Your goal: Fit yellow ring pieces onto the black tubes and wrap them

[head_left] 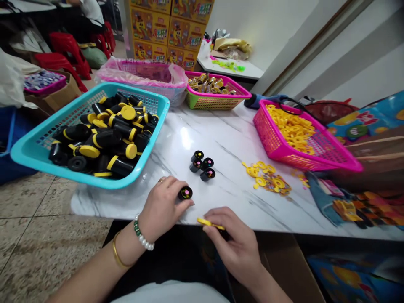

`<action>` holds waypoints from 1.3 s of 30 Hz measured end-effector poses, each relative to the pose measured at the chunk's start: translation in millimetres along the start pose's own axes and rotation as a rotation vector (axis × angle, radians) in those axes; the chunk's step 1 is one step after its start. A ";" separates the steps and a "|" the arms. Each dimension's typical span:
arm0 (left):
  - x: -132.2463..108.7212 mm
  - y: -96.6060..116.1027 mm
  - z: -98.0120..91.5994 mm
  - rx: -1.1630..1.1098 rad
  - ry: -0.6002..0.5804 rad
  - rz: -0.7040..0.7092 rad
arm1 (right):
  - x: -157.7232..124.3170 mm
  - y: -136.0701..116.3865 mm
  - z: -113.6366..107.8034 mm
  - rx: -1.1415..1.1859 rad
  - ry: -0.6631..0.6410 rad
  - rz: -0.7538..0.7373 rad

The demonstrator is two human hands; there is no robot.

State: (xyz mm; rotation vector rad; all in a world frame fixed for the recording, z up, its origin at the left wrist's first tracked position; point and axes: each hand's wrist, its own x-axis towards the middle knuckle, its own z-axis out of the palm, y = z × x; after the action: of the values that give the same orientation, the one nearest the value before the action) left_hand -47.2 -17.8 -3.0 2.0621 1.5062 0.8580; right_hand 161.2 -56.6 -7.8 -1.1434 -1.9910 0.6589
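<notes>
My left hand (164, 202) is closed around a small black canister (185, 192); its open top faces up and shows pink and yellow bits inside. In my right hand (233, 235) a yellow plastic cap (210, 223) is pinched between thumb and fingers, just right of the canister and apart from it. Several more open black canisters (207, 174) stand in a cluster beyond my hands, with small coloured bits inside. To the right lies a loose pile of yellow caps (260, 179), partly mixed with small flat printed pieces (279, 186).
A turquoise basket (153, 143) at left holds black canisters with yellow caps. The pink basket (274, 147) at right contains yellow parts. Behind stand a pink-and-green basket (214, 103) and a plastic-lined basket (145, 78). Printed cartons (151, 29) are stacked at the back.
</notes>
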 end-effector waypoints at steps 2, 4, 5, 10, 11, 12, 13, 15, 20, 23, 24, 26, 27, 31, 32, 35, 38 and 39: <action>1.0 -1.5 1.2 -0.055 -0.047 0.011 | 18.2 -9.1 1.1 0.117 -0.011 0.155; -0.5 -2.6 2.1 -0.074 -0.082 0.026 | 32.3 -15.0 3.5 0.219 -0.080 0.280; -2.1 -2.9 2.5 -0.072 -0.090 0.032 | 37.1 -16.4 5.3 0.276 -0.115 0.351; -9.2 -3.9 4.7 -0.054 -0.080 0.034 | 48.1 -13.6 13.1 0.401 -0.077 0.584; -9.6 -4.0 4.9 -0.054 -0.082 0.033 | 50.3 -12.8 13.7 0.402 -0.074 0.586; -9.7 -4.1 5.1 -0.055 -0.085 0.032 | 52.9 -12.2 14.0 0.403 -0.077 0.585; -9.5 -4.2 5.1 -0.055 -0.088 0.032 | 55.8 -11.8 14.2 0.405 -0.083 0.580; -9.0 -4.5 4.9 -0.060 -0.095 0.036 | 61.6 -10.9 14.3 0.401 -0.082 0.574; -7.9 -5.5 5.0 -0.087 -0.098 0.033 | 64.8 -4.8 14.6 0.463 -0.115 0.660; -7.9 -5.9 4.2 -0.079 -0.110 0.035 | 62.0 -2.6 15.3 0.539 -0.170 0.731; -8.1 -5.6 3.1 -0.069 -0.114 0.037 | 61.7 -2.8 15.6 0.555 -0.188 0.739; -8.6 -3.7 -1.1 -0.042 -0.133 0.043 | 62.5 -4.5 16.0 0.568 -0.218 0.741; -8.8 -2.0 -4.2 -0.034 -0.151 0.045 | 63.3 -5.5 15.9 0.573 -0.223 0.742; -7.2 8.1 -17.3 -0.214 -0.279 -0.072 | 65.3 -7.9 14.8 0.607 -0.254 0.762; -6.2 10.5 -19.0 -0.311 -0.304 -0.136 | 65.0 -7.8 14.6 0.609 -0.267 0.762; -3.4 14.0 -17.6 -0.524 -0.304 -0.299 | 62.6 -6.8 15.8 0.582 -0.293 0.757; -2.6 12.3 -11.0 -0.578 -0.284 -0.370 | 59.8 -6.8 19.0 0.564 -0.245 0.747; -2.8 11.1 -8.9 -0.600 -0.291 -0.393 | 59.0 -7.0 20.1 0.561 -0.228 0.743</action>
State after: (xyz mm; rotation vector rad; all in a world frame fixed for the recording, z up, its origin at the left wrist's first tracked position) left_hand -46.5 -23.9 10.1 1.3332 1.2387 0.7028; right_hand 122.0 -9.4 5.4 -1.4677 -1.3469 1.6630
